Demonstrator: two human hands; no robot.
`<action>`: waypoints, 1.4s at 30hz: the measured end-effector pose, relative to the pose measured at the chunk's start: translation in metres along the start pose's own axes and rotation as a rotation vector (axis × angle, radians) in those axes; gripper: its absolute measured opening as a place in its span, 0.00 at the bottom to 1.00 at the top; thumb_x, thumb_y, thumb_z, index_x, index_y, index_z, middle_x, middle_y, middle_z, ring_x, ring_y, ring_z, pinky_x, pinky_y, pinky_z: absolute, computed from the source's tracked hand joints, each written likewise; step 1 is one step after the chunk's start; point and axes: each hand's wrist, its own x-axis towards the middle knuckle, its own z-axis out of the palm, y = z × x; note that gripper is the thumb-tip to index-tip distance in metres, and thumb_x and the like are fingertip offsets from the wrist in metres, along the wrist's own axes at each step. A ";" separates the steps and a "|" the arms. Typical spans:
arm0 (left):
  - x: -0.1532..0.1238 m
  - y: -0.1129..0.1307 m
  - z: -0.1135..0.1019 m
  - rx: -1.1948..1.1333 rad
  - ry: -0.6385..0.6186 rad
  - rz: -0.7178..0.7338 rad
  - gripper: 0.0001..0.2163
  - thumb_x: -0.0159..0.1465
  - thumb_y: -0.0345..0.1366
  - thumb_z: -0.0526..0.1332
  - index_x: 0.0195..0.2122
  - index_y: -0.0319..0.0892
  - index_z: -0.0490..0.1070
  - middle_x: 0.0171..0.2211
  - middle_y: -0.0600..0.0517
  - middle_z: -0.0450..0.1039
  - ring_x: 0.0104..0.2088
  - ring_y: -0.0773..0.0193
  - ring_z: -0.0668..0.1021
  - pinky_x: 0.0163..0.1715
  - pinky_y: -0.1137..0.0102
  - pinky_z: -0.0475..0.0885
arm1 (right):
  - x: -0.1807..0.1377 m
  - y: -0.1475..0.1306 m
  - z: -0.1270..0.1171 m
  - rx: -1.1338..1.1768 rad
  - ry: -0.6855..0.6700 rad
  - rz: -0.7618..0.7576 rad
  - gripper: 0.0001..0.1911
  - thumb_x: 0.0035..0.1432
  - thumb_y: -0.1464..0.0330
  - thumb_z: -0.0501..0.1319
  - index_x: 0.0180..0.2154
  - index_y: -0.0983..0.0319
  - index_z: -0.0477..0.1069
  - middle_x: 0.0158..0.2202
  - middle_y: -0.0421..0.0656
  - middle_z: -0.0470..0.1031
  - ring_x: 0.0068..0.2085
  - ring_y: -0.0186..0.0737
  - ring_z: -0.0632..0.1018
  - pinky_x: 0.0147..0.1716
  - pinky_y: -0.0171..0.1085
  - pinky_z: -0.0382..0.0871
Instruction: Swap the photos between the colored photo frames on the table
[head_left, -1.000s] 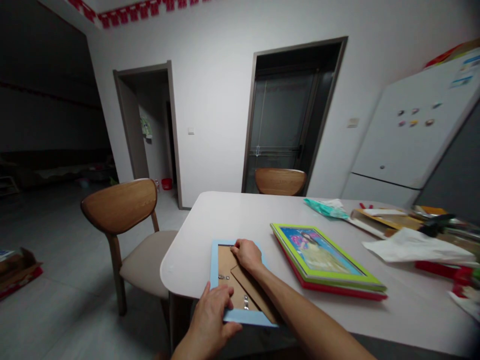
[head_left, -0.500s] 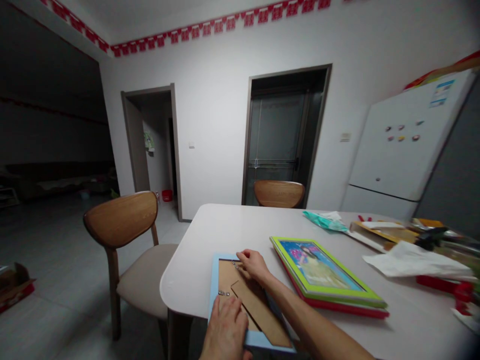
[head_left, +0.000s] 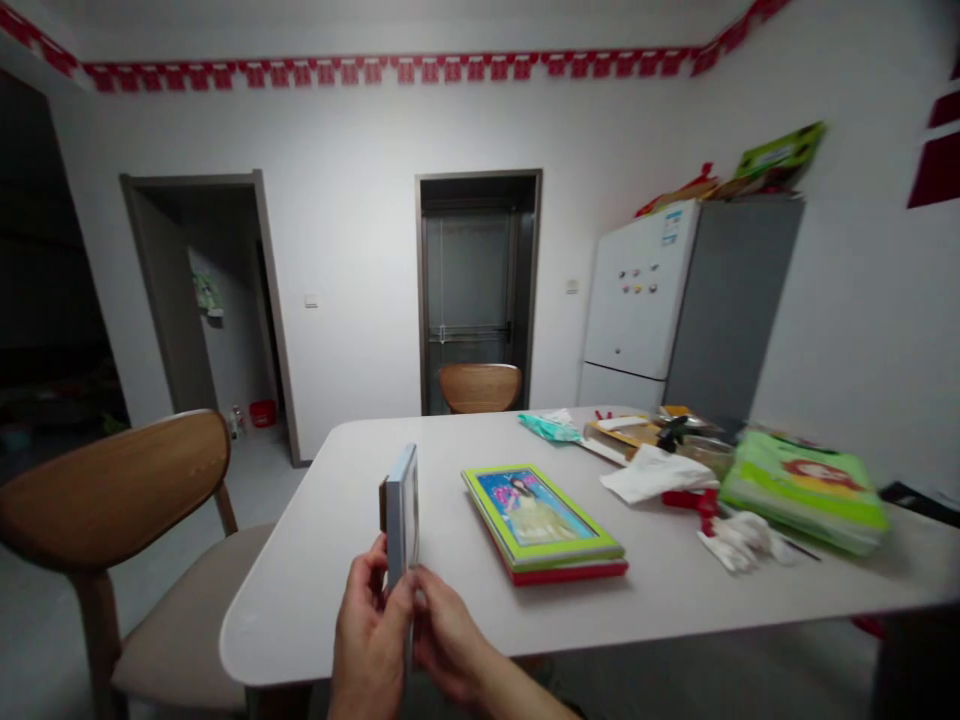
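Note:
A light blue picture frame [head_left: 403, 510] stands on edge above the near side of the table, seen almost side-on. Its brown backing faces left and its front faces right. My left hand [head_left: 373, 625] grips the lower part, fingers on the back and thumb along the near edge. On the front side, my right hand [head_left: 448, 625] closes around the lower near part. To the right lies a stack of picture frames: a green frame [head_left: 551, 553] with a picture of a figure in a pale yellow dress is on top, and a red frame [head_left: 570, 574] lies underneath.
The white table [head_left: 315, 560] holds a teal packet [head_left: 550, 428], white paper [head_left: 654, 473], white gloves [head_left: 746, 540], a red tool [head_left: 694, 503] and a green package [head_left: 802, 490] at the right. Wooden chairs stand left [head_left: 120, 490] and behind [head_left: 480, 388].
The blue picture frame has gone from lying face down to standing on edge, lifted in both hands. My right hand has left the backing clips. The view has swung to the right.

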 end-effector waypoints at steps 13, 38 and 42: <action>0.045 -0.028 0.097 -0.178 -0.256 -0.077 0.19 0.54 0.28 0.53 0.48 0.36 0.53 0.47 0.42 0.66 0.45 0.63 0.71 0.44 0.69 0.66 | 0.013 -0.175 -0.158 -0.893 0.632 -0.209 0.21 0.45 0.71 0.54 0.45 0.67 0.65 0.30 0.46 0.74 0.26 0.38 0.74 0.25 0.35 0.66; 0.065 -0.094 0.047 0.367 -0.124 -0.245 0.21 0.51 0.26 0.54 0.48 0.42 0.60 0.43 0.50 0.70 0.44 0.61 0.71 0.42 0.74 0.62 | 0.029 -0.104 -0.138 -1.104 0.405 -0.191 0.19 0.50 0.61 0.49 0.34 0.67 0.71 0.32 0.46 0.74 0.33 0.40 0.73 0.28 0.31 0.61; 0.091 -0.101 0.007 0.463 -0.026 -0.267 0.16 0.55 0.28 0.52 0.46 0.40 0.61 0.44 0.47 0.69 0.45 0.59 0.70 0.43 0.71 0.61 | 0.072 -0.083 -0.103 -1.088 0.406 -0.223 0.17 0.49 0.60 0.51 0.31 0.64 0.72 0.30 0.45 0.75 0.33 0.40 0.73 0.28 0.31 0.61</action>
